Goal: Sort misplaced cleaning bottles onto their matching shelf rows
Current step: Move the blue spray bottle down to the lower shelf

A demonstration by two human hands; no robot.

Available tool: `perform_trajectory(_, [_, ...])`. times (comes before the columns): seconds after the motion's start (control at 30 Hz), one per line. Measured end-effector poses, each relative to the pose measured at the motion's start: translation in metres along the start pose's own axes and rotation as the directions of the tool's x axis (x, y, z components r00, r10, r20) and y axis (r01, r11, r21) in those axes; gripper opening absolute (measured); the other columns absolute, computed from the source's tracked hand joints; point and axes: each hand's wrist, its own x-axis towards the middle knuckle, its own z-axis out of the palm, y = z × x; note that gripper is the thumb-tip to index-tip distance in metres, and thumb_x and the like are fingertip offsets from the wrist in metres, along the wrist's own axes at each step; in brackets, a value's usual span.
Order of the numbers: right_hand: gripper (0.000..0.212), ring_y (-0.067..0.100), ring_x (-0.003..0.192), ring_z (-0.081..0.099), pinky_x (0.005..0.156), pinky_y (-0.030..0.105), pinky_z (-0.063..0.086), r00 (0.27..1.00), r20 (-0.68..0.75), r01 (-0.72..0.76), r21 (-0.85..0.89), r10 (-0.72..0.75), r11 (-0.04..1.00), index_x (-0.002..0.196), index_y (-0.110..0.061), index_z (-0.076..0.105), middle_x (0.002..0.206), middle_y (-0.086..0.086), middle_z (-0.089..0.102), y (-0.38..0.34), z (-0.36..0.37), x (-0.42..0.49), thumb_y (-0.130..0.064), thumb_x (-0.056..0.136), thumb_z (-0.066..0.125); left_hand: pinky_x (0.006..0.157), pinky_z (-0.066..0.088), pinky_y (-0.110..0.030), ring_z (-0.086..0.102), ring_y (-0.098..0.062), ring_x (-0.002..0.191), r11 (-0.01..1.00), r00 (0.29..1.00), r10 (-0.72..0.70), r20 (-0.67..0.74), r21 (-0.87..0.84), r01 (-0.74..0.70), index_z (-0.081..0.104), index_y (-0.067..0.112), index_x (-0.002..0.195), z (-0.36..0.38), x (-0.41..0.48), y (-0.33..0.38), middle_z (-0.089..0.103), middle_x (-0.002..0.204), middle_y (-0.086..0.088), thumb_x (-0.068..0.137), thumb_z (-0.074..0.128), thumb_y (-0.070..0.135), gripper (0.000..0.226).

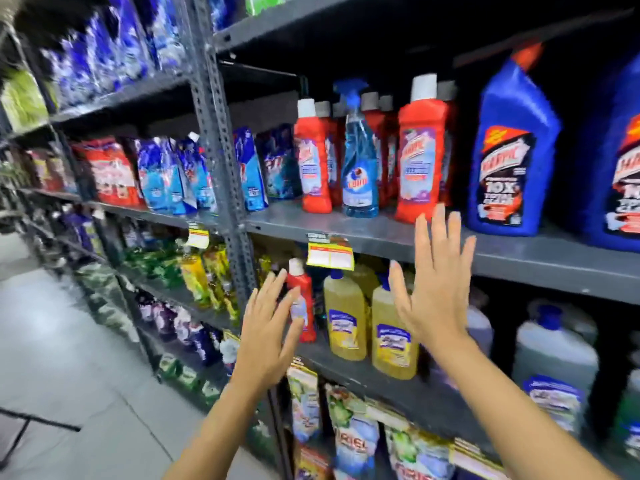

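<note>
Now left hand (268,327) spread flat before red bottle (302,299); right hand (434,282) splayed wide, holding nothing

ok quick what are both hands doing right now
Left hand: open, fingers spread, holding nothing, near the small red bottle.
Right hand: open, fingers spread, holding nothing.

Head-worn, close to grey shelving (346,230), facing forward and slightly down; aisle floor (52,341) at lower left.
</note>
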Motion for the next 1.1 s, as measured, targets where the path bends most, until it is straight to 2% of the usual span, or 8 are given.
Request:
perform_trajectory(0.3, [0.071,0.032,0.153,0.008,0.123,0.05,0.004,0.999,-0.047,0.02,-0.02,-0.021,1.0,0.155,-0.007,0.024,0.164,0.018,0.019,-0.039,0.053,0.04,-0.031,0.094,0.051,0.118,0.015,-0.049,0.014,-0.025,0.148,0.979,0.979,0.202,0.003,-0.036,-0.202,0.043,0.011,0.142,0.016,0.082,-0.067,0.024,0.159,-0.01,0.1,0.041,0.032,0.046])
perform_trajectory(0.53, [0.069,0.034,0.152,0.011,0.123,0.046,0.0,0.995,-0.1,0.008,-0.055,-0.013,0.998,0.153,-0.007,0.028,0.163,0.018,0.021,-0.028,0.079,0.088,-0.03,0.093,0.053,0.119,0.013,-0.049,0.013,-0.02,0.149,0.967,0.971,0.225,-0.076,-0.107,-0.233,0.036,0.013,0.146,0.049,0.149,-0.088,0.022,0.16,-0.005,0.1,0.04,0.033,0.05])
perform_trajectory(0.73, [0.066,0.034,0.153,0.009,0.12,0.056,0.017,0.996,-0.084,-0.011,0.045,0.015,0.999,0.152,-0.005,0.031,0.164,0.017,0.018,-0.031,0.096,0.117,-0.023,0.093,0.054,0.119,0.014,-0.047,0.015,-0.017,0.148,0.943,0.951,0.301,-0.064,-0.131,-0.307,0.037,0.013,0.147,0.059,0.189,-0.103,0.026,0.159,-0.004,0.101,0.036,0.036,0.051])
perform_trajectory(0.83, [0.065,0.033,0.153,0.009,0.121,0.054,0.017,0.999,-0.043,-0.024,0.037,0.026,0.999,0.152,-0.006,0.031,0.164,0.017,0.018,-0.034,0.108,0.13,-0.024,0.094,0.053,0.119,0.015,-0.045,0.018,-0.016,0.147,0.944,0.956,0.293,-0.033,-0.151,-0.294,0.04,0.013,0.146,0.06,0.199,-0.118,0.03,0.158,-0.003,0.101,0.034,0.036,0.051])
perform_trajectory(0.93, [0.067,0.031,0.152,0.012,0.123,0.039,0.014,0.996,0.015,-0.087,0.063,0.087,0.994,0.153,-0.009,0.029,0.164,0.014,0.019,-0.034,0.122,0.147,-0.025,0.094,0.055,0.115,0.025,-0.047,0.038,-0.022,0.139,0.947,0.951,0.308,0.029,-0.107,-0.303,0.058,0.008,0.131,0.064,0.208,-0.129,0.052,0.144,-0.007,0.1,0.03,0.038,0.051])
perform_trajectory(1.0, [0.07,0.026,0.151,0.016,0.116,0.027,0.014,0.985,0.051,-0.167,0.102,0.162,0.981,0.154,-0.012,0.026,0.163,0.011,0.02,-0.033,0.134,0.161,-0.026,0.092,0.056,0.105,0.039,-0.045,0.059,-0.026,0.121,0.95,0.955,0.294,0.025,-0.113,-0.29,0.07,0.008,0.115,0.066,0.211,-0.131,0.068,0.123,-0.009,0.097,0.03,0.037,0.052])
perform_trajectory(1.1, [0.079,0.025,0.149,0.022,0.114,0.024,0.018,0.959,0.093,-0.279,0.126,0.269,0.952,0.155,-0.012,0.02,0.162,0.011,0.022,-0.031,0.149,0.178,-0.03,0.089,0.059,0.09,0.052,-0.042,0.068,-0.025,0.107,0.945,0.957,0.289,-0.028,-0.152,-0.289,0.074,0.009,0.107,0.068,0.21,-0.132,0.073,0.111,-0.008,0.097,0.036,0.035,0.048])
